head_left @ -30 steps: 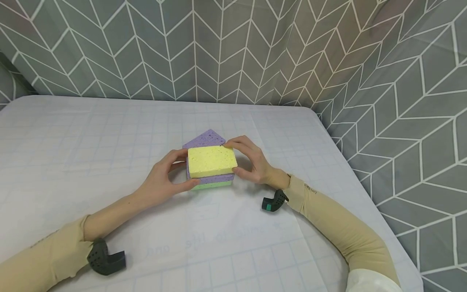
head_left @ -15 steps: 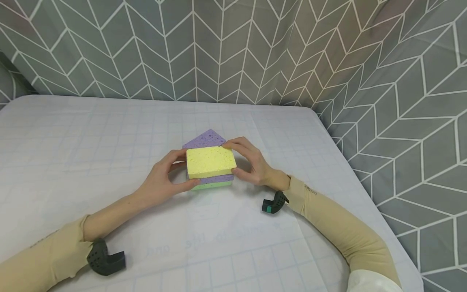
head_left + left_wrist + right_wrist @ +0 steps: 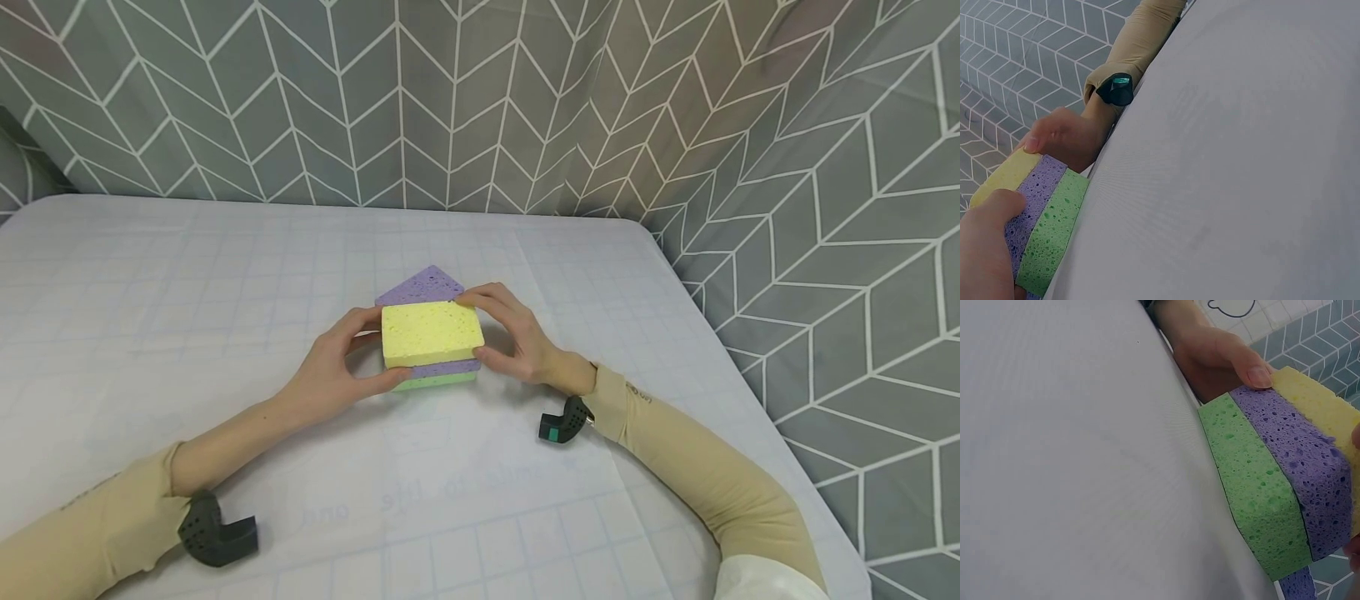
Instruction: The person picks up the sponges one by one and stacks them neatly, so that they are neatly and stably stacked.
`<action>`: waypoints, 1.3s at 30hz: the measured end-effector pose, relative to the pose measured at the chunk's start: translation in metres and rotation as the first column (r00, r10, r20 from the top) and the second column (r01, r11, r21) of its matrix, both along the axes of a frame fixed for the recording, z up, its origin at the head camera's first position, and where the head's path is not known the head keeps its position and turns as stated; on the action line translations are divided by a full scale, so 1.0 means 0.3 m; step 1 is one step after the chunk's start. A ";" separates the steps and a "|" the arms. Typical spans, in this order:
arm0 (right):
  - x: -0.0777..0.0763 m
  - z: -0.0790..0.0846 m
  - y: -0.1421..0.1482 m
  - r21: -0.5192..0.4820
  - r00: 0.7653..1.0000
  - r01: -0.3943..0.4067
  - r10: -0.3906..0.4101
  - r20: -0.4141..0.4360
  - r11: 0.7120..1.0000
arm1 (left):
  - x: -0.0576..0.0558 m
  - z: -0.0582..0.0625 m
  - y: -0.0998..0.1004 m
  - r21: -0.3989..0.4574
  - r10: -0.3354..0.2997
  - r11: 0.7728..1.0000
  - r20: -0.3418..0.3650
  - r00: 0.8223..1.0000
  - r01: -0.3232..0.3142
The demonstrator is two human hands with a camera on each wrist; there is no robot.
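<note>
Three sponges are stacked flat: a yellow sponge (image 3: 432,332) on top, a purple sponge (image 3: 1297,462) in the middle and a green sponge (image 3: 1254,487) on the table. My left hand (image 3: 330,367) grips the stack's left end; its thumb presses the purple sponge's front side just below the yellow one, and its fingers go behind. With thumb and fingertips, my right hand (image 3: 513,337) holds the yellow sponge's right end. The yellow sponge's left end sits close against my left hand. Another purple sponge (image 3: 423,286) lies behind the stack, one corner pointing away.
White cloth with a faint grid covers the table (image 3: 187,275). A grey curtain (image 3: 420,108) with white chevron lines hangs along its back and right edges. Dark wrist cameras sit on both sleeves, the left camera (image 3: 217,533) close over the cloth.
My right hand has slid the yellow sponge slightly left on the stack, towards my left hand. The left hand and lower sponges stay where they were.
</note>
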State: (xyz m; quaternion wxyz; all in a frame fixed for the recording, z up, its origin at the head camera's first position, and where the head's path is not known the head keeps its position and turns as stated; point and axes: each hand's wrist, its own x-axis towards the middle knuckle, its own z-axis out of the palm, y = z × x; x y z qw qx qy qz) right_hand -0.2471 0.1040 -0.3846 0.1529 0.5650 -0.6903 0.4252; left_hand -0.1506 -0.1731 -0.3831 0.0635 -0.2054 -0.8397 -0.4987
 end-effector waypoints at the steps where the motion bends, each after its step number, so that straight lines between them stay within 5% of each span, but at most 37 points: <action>1: 0.001 -0.001 0.000 0.002 1.000 0.000 0.000 0.003 1.000 | 0.000 0.000 0.000 0.003 -0.001 1.000 -0.001 1.000 0.001; 24: 0.056 0.017 -0.029 0.014 0.980 0.078 -0.079 0.184 0.997 | -0.002 -0.005 0.006 0.023 -0.007 1.000 -0.026 1.000 0.007; 39: 0.053 0.013 -0.033 0.004 0.981 0.056 -0.056 0.186 0.998 | 0.006 0.005 0.004 0.016 0.000 1.000 -0.026 1.000 0.000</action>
